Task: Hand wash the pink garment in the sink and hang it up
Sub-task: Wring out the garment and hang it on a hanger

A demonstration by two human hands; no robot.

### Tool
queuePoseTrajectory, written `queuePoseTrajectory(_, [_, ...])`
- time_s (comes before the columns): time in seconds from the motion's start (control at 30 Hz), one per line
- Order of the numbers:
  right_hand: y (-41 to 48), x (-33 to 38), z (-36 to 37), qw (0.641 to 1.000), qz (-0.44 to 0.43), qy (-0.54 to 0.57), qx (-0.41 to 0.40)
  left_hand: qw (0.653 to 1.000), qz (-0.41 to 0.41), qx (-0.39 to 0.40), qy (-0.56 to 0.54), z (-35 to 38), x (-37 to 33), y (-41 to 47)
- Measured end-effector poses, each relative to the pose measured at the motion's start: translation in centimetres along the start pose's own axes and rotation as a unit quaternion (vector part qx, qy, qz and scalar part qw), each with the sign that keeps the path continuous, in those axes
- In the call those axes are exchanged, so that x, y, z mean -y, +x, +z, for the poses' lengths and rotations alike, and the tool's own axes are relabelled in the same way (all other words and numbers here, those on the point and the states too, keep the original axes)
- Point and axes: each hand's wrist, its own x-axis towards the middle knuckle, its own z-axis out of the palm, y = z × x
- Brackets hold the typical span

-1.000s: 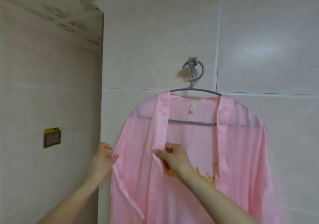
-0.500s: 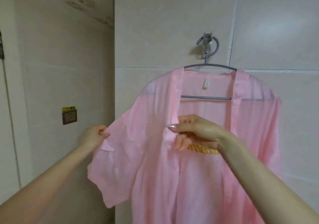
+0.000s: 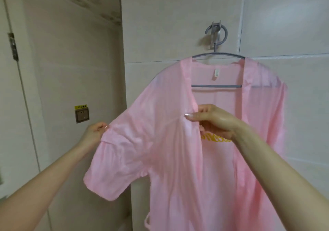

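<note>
Pink garment [image 3: 169,150] hangs centre frame on its hanger [image 3: 216,86]?
— Yes. Smoothing stage, I'd say: left hand [image 3: 95,133] pinches the sleeve hem, right hand [image 3: 215,122] the front band. The right-of-frame sleeve wants spreading next.

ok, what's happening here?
A person is straightening a pink garment that hangs on a grey hanger from a wall hook on the tiled wall. The left hand pinches the edge of one sleeve and holds it out to the side. The right hand pinches the front opening edge near the chest. No sink is in view, so this looks like the hanging stage.
</note>
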Motion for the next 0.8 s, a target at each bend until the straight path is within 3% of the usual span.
queuePoseTrajectory(0.03, [0.2,-0.3,-0.4,0.999,0.015,0.039,-0.006,1.000,-0.009,-0.003,-0.028,0.1,-0.3,-0.3])
queuePoseTrajectory(0.1, [0.7,-1.1,-0.7,0.994,0.025,-0.057,-0.094,0.995,-0.034,0.001,-0.092,0.0,-1.0,-1.2])
queuePoseTrajectory(0.13, [0.6,-1.3,-0.7,0.993,0.029,-0.060,-0.096,0.994,-0.038,0.008,-0.104,0.0,-1.2,-1.7])
queuePoseTrajectory(0.17, [0.4,-0.9,-0.7,0.998,0.028,-0.014,-0.053,0.994,-0.038,0.014,-0.101,0.1,-1.7,-2.1])
queuePoseTrajectory(0.2, [0.1,-0.6,-0.6,0.995,0.034,0.085,0.040,0.995,-0.033,0.018,-0.092,0.1,-2.0,-2.5])
queuePoseTrajectory(0.27, [-0.3,-0.2,-0.9,0.985,0.030,0.151,0.078,0.998,-0.021,0.017,-0.061,0.2,-2.1,-3.2])
queuePoseTrajectory(0.33, [0.2,-0.6,-0.9,0.996,0.022,-0.061,-0.066,1.000,0.006,-0.013,0.008,0.1,-2.0,-3.7])
queuePoseTrajectory(0.37, [0.5,-1.2,-0.6,0.977,0.020,-0.144,-0.154,0.999,0.016,-0.029,0.036,-0.1,-1.9,-3.9])
queuePoseTrajectory(0.4, [0.7,-1.6,-0.3,0.970,0.016,-0.149,-0.194,0.998,0.024,-0.042,0.050,-0.2,-1.7,-4.1])
queuePoseTrajectory(0.47, [0.6,-2.7,0.5,0.969,-0.037,-0.117,-0.216,0.995,0.031,-0.062,0.073,-0.7,-1.4,-4.7])
queuePoseTrajectory(0.6, [0.7,-4.3,1.1,0.924,-0.147,-0.212,-0.281,0.984,0.033,-0.086,0.153,-1.5,-1.8,-5.1])
queuePoseTrajectory(0.73, [1.5,-4.1,0.1,0.929,-0.075,-0.196,-0.304,0.967,0.014,-0.116,0.225,-2.7,-2.8,-5.3])
queuePoseTrajectory(0.8, [1.0,-3.0,-0.5,0.972,-0.002,-0.024,-0.235,0.966,0.002,-0.127,0.226,-3.3,-3.2,-5.2])
